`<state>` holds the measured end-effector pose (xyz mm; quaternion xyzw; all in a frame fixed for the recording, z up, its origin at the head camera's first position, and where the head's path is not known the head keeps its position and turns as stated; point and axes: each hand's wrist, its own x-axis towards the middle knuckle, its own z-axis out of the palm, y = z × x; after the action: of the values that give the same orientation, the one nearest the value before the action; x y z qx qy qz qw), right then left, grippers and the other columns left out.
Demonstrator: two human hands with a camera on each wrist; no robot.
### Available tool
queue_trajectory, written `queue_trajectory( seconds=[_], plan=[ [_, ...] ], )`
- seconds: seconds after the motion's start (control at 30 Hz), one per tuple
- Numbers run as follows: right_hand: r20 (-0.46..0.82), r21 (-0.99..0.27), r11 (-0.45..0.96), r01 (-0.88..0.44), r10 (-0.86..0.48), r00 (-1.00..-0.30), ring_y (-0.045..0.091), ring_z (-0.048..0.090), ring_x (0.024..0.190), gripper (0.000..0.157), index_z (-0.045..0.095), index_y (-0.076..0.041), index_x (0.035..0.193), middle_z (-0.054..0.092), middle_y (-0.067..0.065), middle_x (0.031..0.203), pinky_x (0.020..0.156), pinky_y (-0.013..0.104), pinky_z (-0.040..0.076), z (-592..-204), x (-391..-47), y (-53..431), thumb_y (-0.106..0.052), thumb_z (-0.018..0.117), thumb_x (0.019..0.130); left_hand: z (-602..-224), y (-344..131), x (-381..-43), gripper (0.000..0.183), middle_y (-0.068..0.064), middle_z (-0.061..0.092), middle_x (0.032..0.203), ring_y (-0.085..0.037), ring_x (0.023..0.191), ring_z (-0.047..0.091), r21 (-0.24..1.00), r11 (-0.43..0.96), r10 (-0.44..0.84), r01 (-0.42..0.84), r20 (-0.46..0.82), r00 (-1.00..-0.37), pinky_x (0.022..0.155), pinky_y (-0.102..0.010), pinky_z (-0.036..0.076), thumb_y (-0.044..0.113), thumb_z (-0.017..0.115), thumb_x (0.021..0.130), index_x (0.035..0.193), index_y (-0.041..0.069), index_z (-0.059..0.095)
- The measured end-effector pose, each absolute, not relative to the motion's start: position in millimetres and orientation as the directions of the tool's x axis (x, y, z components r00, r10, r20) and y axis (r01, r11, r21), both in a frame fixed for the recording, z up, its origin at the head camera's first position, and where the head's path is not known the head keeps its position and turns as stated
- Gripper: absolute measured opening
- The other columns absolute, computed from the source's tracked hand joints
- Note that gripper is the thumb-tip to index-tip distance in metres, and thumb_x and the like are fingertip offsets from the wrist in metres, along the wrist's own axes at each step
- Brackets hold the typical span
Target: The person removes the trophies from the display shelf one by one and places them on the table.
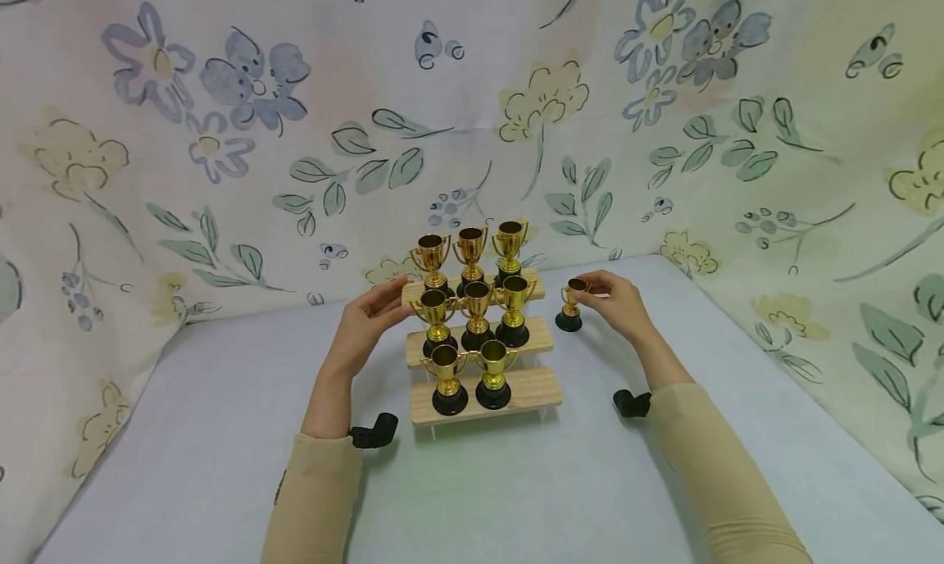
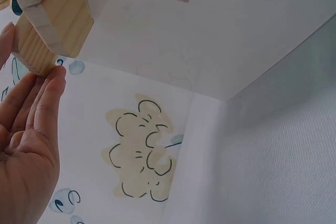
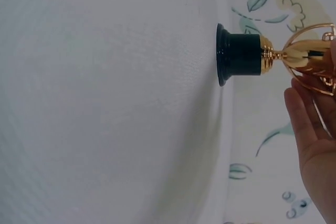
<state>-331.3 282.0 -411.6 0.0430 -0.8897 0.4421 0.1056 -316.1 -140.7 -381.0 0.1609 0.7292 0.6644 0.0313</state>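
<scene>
A three-tier display stand has pale wooden shelves carrying small gold trophy cups on black bases. Three trophies stand on the top tier, three trophies on the middle one, and two trophies on the left and middle of the bottom one. At the left end of the top shelf, my left hand holds the board between thumb and fingers. To the right of the stand, my right hand grips another gold trophy by its cup. That trophy is upright, its black base close to the table.
A pale cloth covers the table. Behind and at the sides hangs a floral curtain. Black wrist-worn devices sit at the left wrist and the right wrist.
</scene>
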Motion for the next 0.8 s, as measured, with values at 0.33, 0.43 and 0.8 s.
queue_trajectory(
  seconds=[0.33, 0.43, 0.8],
  plan=[
    [0.224, -0.767, 0.620, -0.166, 0.016, -0.974, 0.036, 0.061, 0.119, 0.046, 0.062, -0.011, 0.129, 0.068, 0.018, 0.124, 0.102, 0.056, 0.048, -408.6, -329.2, 279.6, -0.038, 0.069, 0.093, -382.7, -143.3, -315.9, 0.062, -0.007, 0.042, 0.158, -0.024, 0.144, 0.044, 0.983, 0.062, 0.278, 0.173, 0.149, -0.949, 0.099, -0.012, 0.051, 0.017, 0.068, 0.094, 0.150, 0.014, 0.043],
    [0.224, -0.765, 0.622, -0.167, 0.014, -0.974, 0.036, 0.062, 0.119, 0.045, 0.062, -0.011, 0.129, 0.068, 0.018, 0.124, 0.100, 0.055, 0.050, -408.5, -329.1, 279.9, -0.037, 0.069, 0.093, -382.5, -143.2, -316.5, 0.062, -0.006, 0.041, 0.158, -0.024, 0.145, 0.043, 0.983, 0.060, 0.283, 0.175, 0.151, -0.947, 0.099, -0.012, 0.051, 0.017, 0.068, 0.094, 0.151, 0.014, 0.043],
    [0.229, -0.765, 0.619, -0.180, 0.000, -0.973, 0.035, 0.064, 0.116, 0.046, 0.062, -0.011, 0.129, 0.068, 0.018, 0.122, 0.100, 0.054, 0.050, -407.8, -329.1, 282.6, -0.037, 0.069, 0.093, -380.0, -141.4, -315.2, 0.061, -0.007, 0.043, 0.157, -0.025, 0.144, 0.044, 0.982, 0.060, 0.281, 0.180, 0.156, -0.947, 0.099, -0.012, 0.051, 0.015, 0.067, 0.094, 0.150, 0.012, 0.043]
  ],
)
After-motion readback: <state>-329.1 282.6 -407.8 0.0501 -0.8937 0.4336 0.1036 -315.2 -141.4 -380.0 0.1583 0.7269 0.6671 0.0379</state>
